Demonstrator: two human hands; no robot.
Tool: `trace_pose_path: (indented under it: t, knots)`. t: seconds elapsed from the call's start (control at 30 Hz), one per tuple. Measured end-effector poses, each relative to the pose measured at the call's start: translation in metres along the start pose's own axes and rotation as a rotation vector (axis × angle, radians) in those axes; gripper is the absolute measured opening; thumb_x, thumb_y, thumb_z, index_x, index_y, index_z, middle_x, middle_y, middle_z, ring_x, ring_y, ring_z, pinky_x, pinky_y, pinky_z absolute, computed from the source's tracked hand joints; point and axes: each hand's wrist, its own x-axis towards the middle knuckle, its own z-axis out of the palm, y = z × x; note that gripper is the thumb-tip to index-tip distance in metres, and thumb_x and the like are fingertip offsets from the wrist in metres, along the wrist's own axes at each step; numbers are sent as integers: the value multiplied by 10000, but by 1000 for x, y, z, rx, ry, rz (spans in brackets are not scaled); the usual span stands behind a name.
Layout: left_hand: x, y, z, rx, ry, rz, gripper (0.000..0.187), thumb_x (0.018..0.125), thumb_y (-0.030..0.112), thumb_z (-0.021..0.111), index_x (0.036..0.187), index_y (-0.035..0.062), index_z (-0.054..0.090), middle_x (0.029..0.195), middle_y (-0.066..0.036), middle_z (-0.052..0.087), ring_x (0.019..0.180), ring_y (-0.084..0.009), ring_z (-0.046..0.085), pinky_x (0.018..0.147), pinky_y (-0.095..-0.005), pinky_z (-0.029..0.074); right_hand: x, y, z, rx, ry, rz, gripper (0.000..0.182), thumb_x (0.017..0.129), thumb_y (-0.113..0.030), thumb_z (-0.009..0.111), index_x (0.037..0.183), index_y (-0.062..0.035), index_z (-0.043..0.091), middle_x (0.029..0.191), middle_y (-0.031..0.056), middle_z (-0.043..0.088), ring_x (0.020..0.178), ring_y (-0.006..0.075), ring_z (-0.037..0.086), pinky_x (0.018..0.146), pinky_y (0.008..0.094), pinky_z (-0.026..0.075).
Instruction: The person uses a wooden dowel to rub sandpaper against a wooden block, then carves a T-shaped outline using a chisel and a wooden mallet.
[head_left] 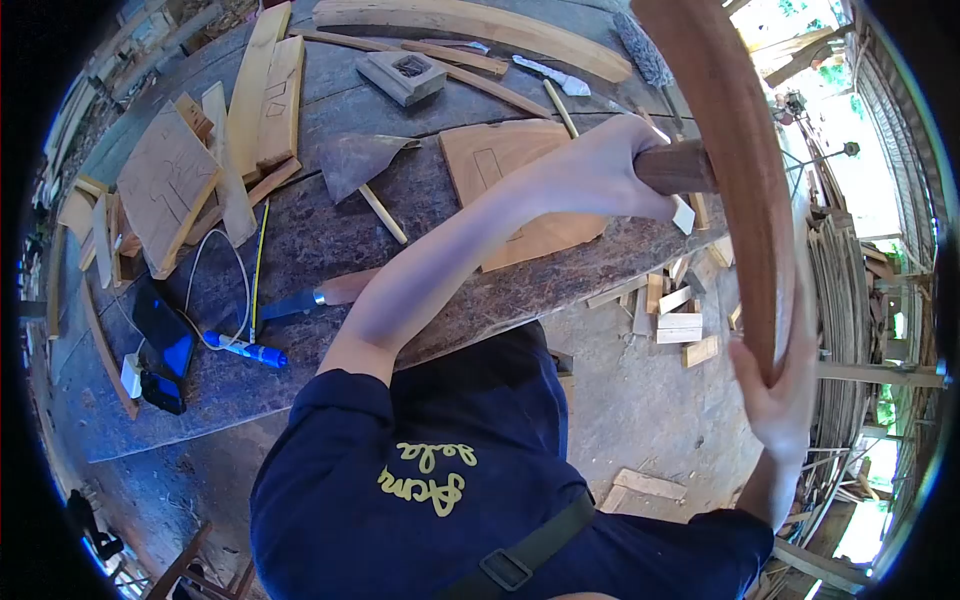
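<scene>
A long, curved brown wooden beam [745,130] is held up at the right, over the bench edge. My right hand [780,395] is closed round its lower end, the fingers partly blurred. My left hand [610,175] is wrapped round a short, dark wooden piece [678,167] that meets the side of the beam. Just below the left fingers shows a small pale block [684,216]. Under my left forearm lies a flat wooden board [480,165] with pencilled outlines. A knife [340,289] with a wooden handle rests on the bench close to that forearm.
The dark workbench [330,240] carries a blue marker [245,349], a phone [163,325], a mallet-like tool [370,175], a grey block [402,77] and marked boards [170,190]. Wood offcuts [680,325] lie on the floor. Stacked planks [840,290] stand at right.
</scene>
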Motion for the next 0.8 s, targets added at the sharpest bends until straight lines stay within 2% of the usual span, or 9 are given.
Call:
trace_pose_path:
  t: [0.07,0.17,0.27,0.33,0.37,0.43,0.57,0.73,0.8]
  knots:
    - [1,3,-2,71,39,14,529,706,236,838,1072,-41,575,853,-52,632,725,-112,638,665,-260,504,-1,8,-4,43,-23,28,809,819,-181,711,1499,32,328,1460,243,458,1346,385,447,1136,458,296]
    - [2,1,-8,21,59,-24,547,705,243,837,1098,-28,570,892,-55,634,770,-114,642,690,-270,512,-16,29,-7,273,572,72,477,885,-99,571,1327,69,507,1201,181,646,1106,210,585,1007,340,408]
    - [13,-6,-15,-49,-136,-5,449,715,242,829,1027,-4,618,855,-46,640,733,-112,639,663,-267,515,-22,33,-28,466,565,211,321,882,-168,637,1136,27,612,991,135,669,992,211,594,940,347,439]
    - [7,-4,-14,-85,-47,35,313,732,227,818,889,16,649,778,-34,641,664,-103,630,612,-265,517,-16,56,-17,293,473,-49,229,869,-179,655,1004,2,624,879,100,632,940,231,590,884,380,467]
    - [5,-3,-12,-86,-44,34,313,732,227,818,889,16,649,778,-34,641,664,-103,630,612,-265,517,-8,45,-4,293,471,-52,229,869,-179,655,1004,2,624,879,100,632,940,231,590,884,380,467]
    - [1,0,-6,-45,127,58,234,751,202,803,771,30,646,680,-13,623,579,-93,612,551,-253,503,8,6,25,100,156,6,603,844,-168,660,1394,10,490,1292,202,594,1205,344,563,1045,417,414]
    - [6,-3,-12,-77,60,49,251,747,210,806,813,26,648,700,-21,629,600,-99,624,563,-253,507,15,21,-8,-100,77,-57,751,840,-166,678,1491,21,353,1427,261,480,1303,373,499,1101,436,362]
    - [10,-8,-14,-96,-2,60,265,738,199,805,857,19,651,714,-33,636,612,-100,633,570,-256,518,-7,35,-23,519,705,239,685,821,-112,695,1439,10,426,1330,240,564,1222,330,574,1007,424,449]
    - [5,-2,-13,-105,24,38,258,736,191,801,855,18,651,714,-33,637,608,-98,632,569,-253,516,-2,45,-4,24,619,33,699,806,-84,677,1448,9,416,1342,245,558,1221,346,575,1019,432,445]
